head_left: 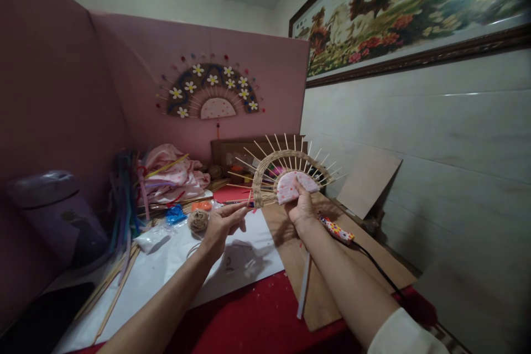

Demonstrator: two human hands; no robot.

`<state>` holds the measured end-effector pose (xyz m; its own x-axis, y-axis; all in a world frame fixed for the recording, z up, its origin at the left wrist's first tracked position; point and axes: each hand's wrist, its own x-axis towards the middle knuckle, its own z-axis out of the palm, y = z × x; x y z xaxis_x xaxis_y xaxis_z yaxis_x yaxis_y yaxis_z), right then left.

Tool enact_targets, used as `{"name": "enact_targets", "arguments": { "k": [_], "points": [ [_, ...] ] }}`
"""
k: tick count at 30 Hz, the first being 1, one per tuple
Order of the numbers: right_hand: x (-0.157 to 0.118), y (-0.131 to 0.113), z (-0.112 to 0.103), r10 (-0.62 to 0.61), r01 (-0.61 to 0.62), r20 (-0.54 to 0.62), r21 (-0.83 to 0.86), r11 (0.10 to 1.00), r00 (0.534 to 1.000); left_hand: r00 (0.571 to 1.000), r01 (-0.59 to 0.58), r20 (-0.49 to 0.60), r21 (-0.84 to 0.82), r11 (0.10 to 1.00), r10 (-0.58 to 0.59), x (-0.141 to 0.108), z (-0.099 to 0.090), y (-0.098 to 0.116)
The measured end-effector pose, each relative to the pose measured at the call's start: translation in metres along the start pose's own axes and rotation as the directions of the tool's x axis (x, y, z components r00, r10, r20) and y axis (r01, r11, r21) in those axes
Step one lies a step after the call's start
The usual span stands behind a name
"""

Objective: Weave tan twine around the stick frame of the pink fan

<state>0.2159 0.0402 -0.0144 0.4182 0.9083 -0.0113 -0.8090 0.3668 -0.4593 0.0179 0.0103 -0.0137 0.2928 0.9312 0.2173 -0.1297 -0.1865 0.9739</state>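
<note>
My right hand (301,207) grips a small fan-shaped frame by its half-round pink dotted cloth centre (288,188), thumb on the front. Thin wooden sticks spread outward from that centre, and a woven band of brown twine (265,166) runs in an arc through them. At the band's lower left end is my left hand (224,225), its fingertips brought together; whatever they pinch is too small to make out. A ball of twine (199,222) lies just left of this hand, and a pale cord (194,249) curves beside the wrist.
White paper (257,254) and a brown board (327,293) cover part of the red cloth (232,326). A flower-patterned handle with a black cable (337,228) lies right. Pink cloth (174,171) is heaped behind; a larger finished fan (211,86) hangs on the pink panel.
</note>
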Motion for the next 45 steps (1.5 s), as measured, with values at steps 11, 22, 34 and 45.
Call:
{"name": "enact_targets", "arguments": {
  "k": [11,22,34,45],
  "points": [
    [0.002,-0.002,-0.002,0.007,-0.006,-0.025,0.041,0.999,1.0,0.998,-0.053,-0.026,-0.096,0.994,0.05,0.0,0.002,-0.007],
    [-0.002,0.002,0.0,-0.008,0.007,0.038,0.022,1.0,0.999,1.0,0.012,0.02,0.011,1.0,-0.013,-0.002,0.007,-0.01],
    [-0.001,0.006,0.001,-0.034,0.033,0.026,0.051,0.998,0.999,0.99,-0.14,0.043,0.229,0.963,0.134,0.0,0.009,-0.017],
    [0.001,0.007,-0.001,-0.049,0.051,0.046,-0.03,0.998,0.998,0.904,-0.328,0.034,0.694,0.641,0.426,0.001,0.0,-0.023]
  ]
}}
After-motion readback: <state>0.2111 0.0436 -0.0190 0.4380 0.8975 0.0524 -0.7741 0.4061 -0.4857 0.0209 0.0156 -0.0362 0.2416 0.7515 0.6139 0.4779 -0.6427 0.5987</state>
